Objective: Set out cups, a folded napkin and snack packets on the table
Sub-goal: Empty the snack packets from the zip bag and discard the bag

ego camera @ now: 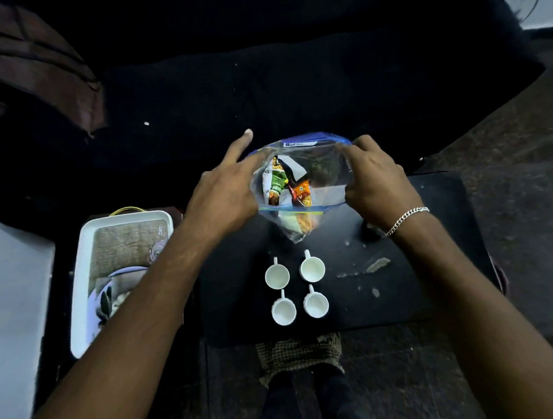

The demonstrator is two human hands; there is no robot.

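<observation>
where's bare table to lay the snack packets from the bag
Bare table: right of the four cups, though speckled with debris; left of the cups, beside the left forearm. Crowded: centre, where cups sit under the held bag.

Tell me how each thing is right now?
Zip bag: held up by both hands, mouth spread open, snack packets inside.
Left hand: gripping the bag.
Right hand: gripping the bag.
Four cups: upright, empty, on the table.
White tray: holding dishes.
</observation>
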